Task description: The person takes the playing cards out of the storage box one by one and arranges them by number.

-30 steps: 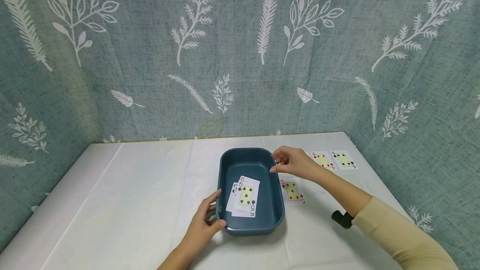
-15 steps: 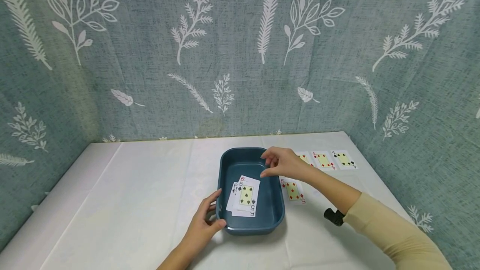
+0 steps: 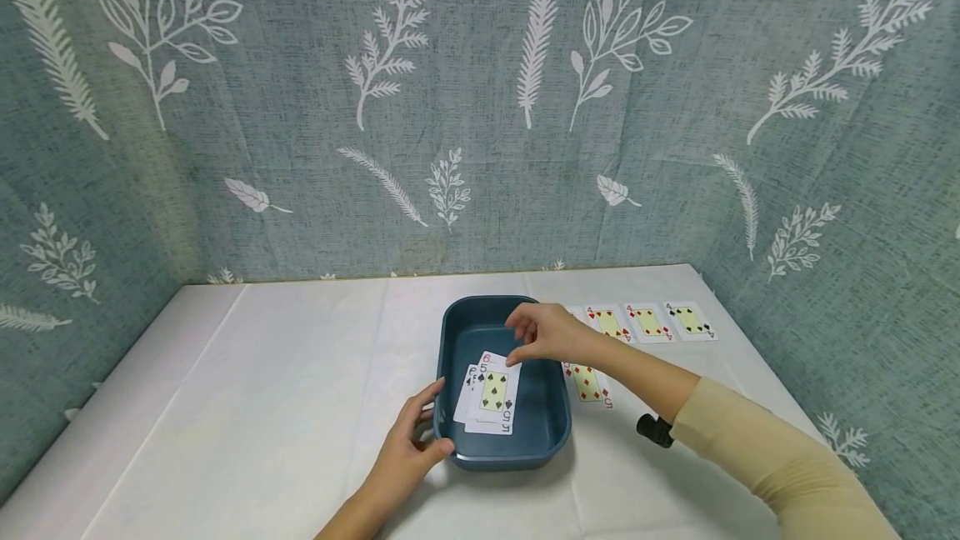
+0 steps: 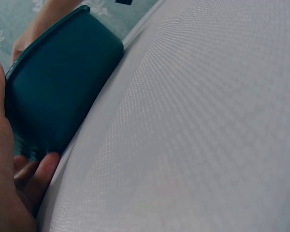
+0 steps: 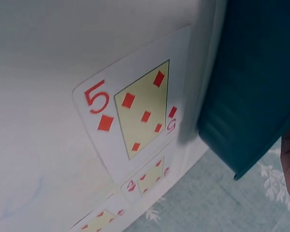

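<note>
A dark blue plastic bin stands on the white cloth. My left hand grips its near left corner, thumb at the rim and fingers against the outer wall, as the left wrist view also shows on the bin's side. Inside lie overlapping playing cards, a five of spades on top and a red six showing under it. Over the bin's right side hovers my right hand, thumb and fingers apart with nothing visible between them; its thumb tip overlaps the top corner of the cards.
Right of the bin a five of diamonds lies face up, large in the right wrist view. Behind it runs a row: four of spades, four of diamonds, four of hearts, and another card partly hidden by my right hand. Patterned cloth walls enclose the table.
My right hand has moved left from the bin's right rim to over the cards inside, uncovering more of the back row. The left hand and bin have stayed put.
</note>
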A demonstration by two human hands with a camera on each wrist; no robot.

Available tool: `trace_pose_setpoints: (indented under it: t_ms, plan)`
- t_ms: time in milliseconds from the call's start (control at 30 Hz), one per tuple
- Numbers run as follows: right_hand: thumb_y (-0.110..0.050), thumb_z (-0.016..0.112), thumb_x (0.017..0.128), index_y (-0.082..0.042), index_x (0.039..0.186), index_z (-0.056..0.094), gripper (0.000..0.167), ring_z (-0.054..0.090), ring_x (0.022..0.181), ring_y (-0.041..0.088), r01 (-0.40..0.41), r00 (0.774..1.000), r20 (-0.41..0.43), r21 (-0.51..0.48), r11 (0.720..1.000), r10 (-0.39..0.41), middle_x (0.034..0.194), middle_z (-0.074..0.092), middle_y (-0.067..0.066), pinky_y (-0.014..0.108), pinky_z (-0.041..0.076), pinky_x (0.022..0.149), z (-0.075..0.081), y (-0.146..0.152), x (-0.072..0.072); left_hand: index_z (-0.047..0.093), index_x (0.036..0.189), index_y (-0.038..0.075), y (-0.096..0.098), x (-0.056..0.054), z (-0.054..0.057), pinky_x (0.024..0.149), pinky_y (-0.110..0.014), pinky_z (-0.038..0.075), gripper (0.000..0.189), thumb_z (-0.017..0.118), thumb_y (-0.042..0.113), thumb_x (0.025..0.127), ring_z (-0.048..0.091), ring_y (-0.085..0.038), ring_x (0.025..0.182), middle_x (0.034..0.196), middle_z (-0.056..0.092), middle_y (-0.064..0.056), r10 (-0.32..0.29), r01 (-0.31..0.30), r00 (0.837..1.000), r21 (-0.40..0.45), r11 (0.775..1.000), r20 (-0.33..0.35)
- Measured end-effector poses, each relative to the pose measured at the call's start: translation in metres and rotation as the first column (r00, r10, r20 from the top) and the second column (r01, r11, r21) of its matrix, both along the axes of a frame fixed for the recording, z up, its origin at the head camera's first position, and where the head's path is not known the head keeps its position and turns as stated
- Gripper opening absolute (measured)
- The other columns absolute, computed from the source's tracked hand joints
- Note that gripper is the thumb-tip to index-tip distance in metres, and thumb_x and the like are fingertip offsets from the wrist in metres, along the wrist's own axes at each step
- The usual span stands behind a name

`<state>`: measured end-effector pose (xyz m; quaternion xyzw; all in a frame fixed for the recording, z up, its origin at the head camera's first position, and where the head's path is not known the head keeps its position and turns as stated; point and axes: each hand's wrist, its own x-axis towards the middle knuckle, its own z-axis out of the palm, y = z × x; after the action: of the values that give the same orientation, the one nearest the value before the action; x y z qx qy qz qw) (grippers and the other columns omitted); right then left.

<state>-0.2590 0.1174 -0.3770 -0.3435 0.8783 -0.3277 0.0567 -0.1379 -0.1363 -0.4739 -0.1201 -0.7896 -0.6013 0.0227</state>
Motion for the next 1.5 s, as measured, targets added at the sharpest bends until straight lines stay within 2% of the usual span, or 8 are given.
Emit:
trace_pose_setpoints:
  t_ms: [267,400,533,667,900,1100,1300,1500]
  plan:
    - [-0.028,0.082,0.073,0.001,0.111,0.060,0.053,0.058,0.075,0.008,-0.016,0.999,-0.028,0.059,0.998,0.018,0.091,0.065,0.009,0.021,0.049,0.068,-0.007,-0.011,-0.003,0.038,0.144,0.027,0.001,-0.001,-0.002,0.076,-0.026,0.050,0.074,0.075,0.015,0.081,0.052,-0.029,0.117,0.139,0.043,-0.007,0.029,-0.028,0.999,-0.022,0.999,0.022]
    - [-0.028,0.082,0.073,0.001,0.111,0.060,0.052,0.059,0.077,0.011,-0.014,1.000,-0.006,0.066,0.998,0.014,0.090,0.065,0.008,0.021,0.049,0.069,-0.011,-0.016,-0.004,0.039,0.144,0.025,0.001,-0.001,-0.001,0.076,-0.026,0.050,0.073,0.075,0.015,0.081,0.052,-0.030,0.116,0.139,0.043,-0.008,0.026,-0.026,0.999,-0.020,0.999,0.020]
    - [-0.028,0.083,0.072,0.001,0.109,0.061,0.052,0.060,0.081,0.017,-0.026,1.000,0.005,0.126,0.992,0.026,0.092,0.065,0.010,0.022,0.050,0.071,-0.016,-0.022,-0.004,0.039,0.144,0.023,0.001,0.000,-0.001,0.075,-0.026,0.050,0.073,0.074,0.013,0.081,0.052,-0.030,0.116,0.138,0.043,-0.009,0.015,-0.015,1.000,-0.010,1.000,0.012]
    - [-0.027,0.086,0.068,0.000,0.105,0.061,0.052,0.057,0.079,0.016,-0.012,1.000,-0.002,0.214,0.977,0.013,0.089,0.064,0.008,0.025,0.048,0.071,-0.020,-0.028,-0.003,0.038,0.144,0.023,0.001,-0.001,-0.002,0.075,-0.026,0.051,0.073,0.073,0.013,0.081,0.053,-0.030,0.116,0.138,0.043,-0.008,0.012,-0.012,1.000,-0.009,1.000,0.008]
    - [-0.028,0.090,0.062,-0.002,0.103,0.062,0.056,0.049,0.074,0.013,0.029,1.000,-0.018,0.354,0.935,-0.024,0.085,0.059,0.004,0.027,0.045,0.070,-0.027,-0.036,-0.002,0.038,0.144,0.026,0.002,-0.002,-0.003,0.075,-0.025,0.050,0.074,0.074,0.014,0.081,0.053,-0.028,0.116,0.138,0.044,-0.008,0.023,-0.023,0.999,-0.023,0.999,0.022]
    - [-0.032,0.091,0.059,-0.003,0.097,0.061,0.057,0.048,0.075,0.015,0.049,0.999,-0.037,0.436,0.899,-0.037,0.085,0.059,0.005,0.029,0.044,0.072,-0.032,-0.040,-0.003,0.038,0.144,0.026,0.002,-0.001,-0.002,0.075,-0.025,0.050,0.074,0.075,0.015,0.081,0.053,-0.027,0.115,0.137,0.044,-0.007,0.029,-0.029,0.999,-0.026,0.999,0.021]
    - [-0.032,0.091,0.058,-0.006,0.092,0.059,0.053,0.047,0.076,0.016,0.081,0.997,-0.027,0.480,0.874,-0.077,0.083,0.056,0.003,0.029,0.042,0.073,-0.034,-0.045,-0.003,0.039,0.144,0.023,0.002,-0.001,-0.002,0.075,-0.026,0.051,0.073,0.074,0.013,0.081,0.053,-0.029,0.115,0.137,0.044,-0.007,0.021,-0.021,1.000,-0.013,1.000,0.009]
    - [-0.034,0.091,0.057,-0.009,0.087,0.055,0.053,0.047,0.075,0.016,0.092,0.995,-0.019,0.483,0.871,-0.095,0.079,0.054,0.001,0.028,0.041,0.070,-0.036,-0.046,-0.004,0.039,0.144,0.025,0.002,-0.002,0.000,0.075,-0.025,0.050,0.073,0.074,0.015,0.081,0.053,-0.028,0.115,0.138,0.044,-0.007,0.032,-0.032,0.999,-0.033,0.999,0.022]
